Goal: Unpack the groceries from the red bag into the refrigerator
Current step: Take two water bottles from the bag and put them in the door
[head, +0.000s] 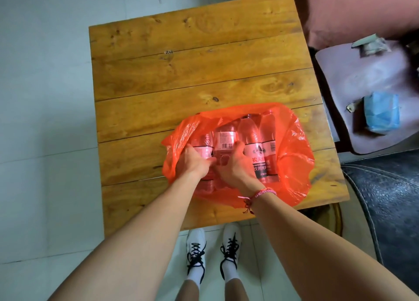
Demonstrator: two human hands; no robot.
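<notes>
A red plastic bag (292,160) lies open on the near right part of a wooden table (192,57). Several clear water bottles (249,135) with red-and-white labels lie side by side in it, caps pointing away from me. Both of my hands are inside the bag's mouth. My left hand (192,162) wraps around the leftmost bottle (205,141). My right hand (238,164), with a pink braided wristband, closes around the second bottle from the left (224,137). The refrigerator is out of sight.
A purple chair seat (353,85) stands right of the table with a blue packet (382,112) and scraps on it. A dark cushion (390,198) lies at the near right. Pale tiled floor (45,119) spreads to the left. My white shoes (213,250) stand under the table's front edge.
</notes>
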